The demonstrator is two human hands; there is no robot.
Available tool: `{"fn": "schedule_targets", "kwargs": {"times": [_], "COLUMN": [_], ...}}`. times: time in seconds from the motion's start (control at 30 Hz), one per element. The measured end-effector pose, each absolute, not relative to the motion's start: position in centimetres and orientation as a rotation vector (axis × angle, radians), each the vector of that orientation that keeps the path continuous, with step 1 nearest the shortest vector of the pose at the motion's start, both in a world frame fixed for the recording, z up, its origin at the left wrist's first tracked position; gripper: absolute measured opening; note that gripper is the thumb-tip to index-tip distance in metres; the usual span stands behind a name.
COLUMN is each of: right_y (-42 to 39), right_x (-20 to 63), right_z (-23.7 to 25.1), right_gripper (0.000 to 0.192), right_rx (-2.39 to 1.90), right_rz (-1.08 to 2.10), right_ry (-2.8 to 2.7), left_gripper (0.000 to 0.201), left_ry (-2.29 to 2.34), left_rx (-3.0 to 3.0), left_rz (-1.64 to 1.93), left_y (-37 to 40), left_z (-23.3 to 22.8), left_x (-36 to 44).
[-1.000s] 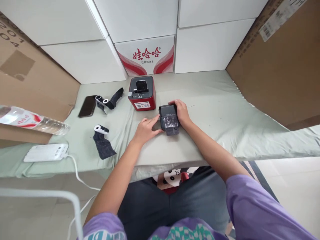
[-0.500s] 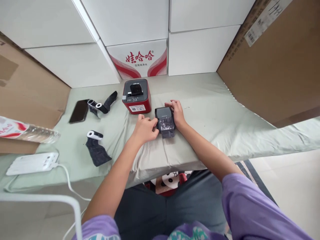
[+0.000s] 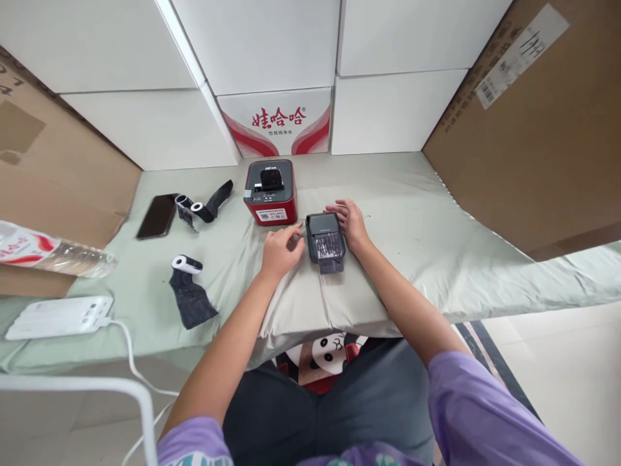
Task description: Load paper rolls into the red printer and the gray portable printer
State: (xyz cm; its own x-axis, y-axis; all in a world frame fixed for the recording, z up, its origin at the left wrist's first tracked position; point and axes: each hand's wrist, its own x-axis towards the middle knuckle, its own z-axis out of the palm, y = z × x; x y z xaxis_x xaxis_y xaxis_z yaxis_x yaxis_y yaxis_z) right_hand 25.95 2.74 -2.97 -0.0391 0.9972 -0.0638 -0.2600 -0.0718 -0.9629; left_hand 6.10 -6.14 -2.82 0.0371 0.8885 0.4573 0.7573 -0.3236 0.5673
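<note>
A small black label printer (image 3: 326,243) lies on the pale green cloth-covered worktop (image 3: 427,226), between the left hand (image 3: 280,251) and the right hand (image 3: 351,222), both just beside it. Behind it and slightly left stands a red cube-shaped printer with a dark top (image 3: 270,192). Further left lie two black tape rolls on white cores (image 3: 204,204), then a dark smartphone (image 3: 157,216). Nearer the front edge lies another black roll with a white core (image 3: 189,292); left of that, a white power strip (image 3: 58,316) and a clear plastic water bottle (image 3: 53,251). White cartons (image 3: 272,45) are stacked behind the worktop.

Bright, even light; sharp centre, edges stretched.
</note>
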Motion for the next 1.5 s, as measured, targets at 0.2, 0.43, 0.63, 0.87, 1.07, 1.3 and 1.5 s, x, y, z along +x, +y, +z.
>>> {"fn": "schedule_targets", "kwargs": {"times": [0.2,0.43,0.63,0.87,1.07,1.3,1.5], "right_y": [2.3,2.4,2.1,2.1,2.3,2.3,2.9], "right_x": [25.9,25.9,26.0,26.0,25.9,25.7,25.8], "right_z": [-2.4,-2.7,-2.3,-2.3,-2.8,-2.7,-3.3], "right_gripper": [0.052,0.046,0.046,0.046,0.043,0.040,0.032], "right_rx": [-1.069,-1.075,-1.064,-1.049,-1.050,-1.015,-0.998], "right_rz": [1.370,1.350,1.386,1.373,1.349,1.331,1.288], "right_ry": [-1.017,-0.979,-1.006,-1.110,-1.110,-1.097,-1.143], "left_gripper": [0.024,0.059,0.058,0.033,0.034,0.069,0.064], "left_ry": [1.512,1.385,1.417,1.478,1.355,1.221,1.241], "left_rx": [2.292,2.157,2.130,2.065,1.990,1.709,1.812], "left_rz": [1.261,1.119,1.020,1.226,1.370,1.198,1.151], "left_y": [-6.2,-4.9,-4.6,-5.1,-5.3,-4.3,-4.6], "left_z": [-3.0,-4.0,-3.9,-3.1,-2.5,-4.0,-3.7], "left_x": [5.9,5.7,5.7,6.2,6.1,5.5,5.5]}}
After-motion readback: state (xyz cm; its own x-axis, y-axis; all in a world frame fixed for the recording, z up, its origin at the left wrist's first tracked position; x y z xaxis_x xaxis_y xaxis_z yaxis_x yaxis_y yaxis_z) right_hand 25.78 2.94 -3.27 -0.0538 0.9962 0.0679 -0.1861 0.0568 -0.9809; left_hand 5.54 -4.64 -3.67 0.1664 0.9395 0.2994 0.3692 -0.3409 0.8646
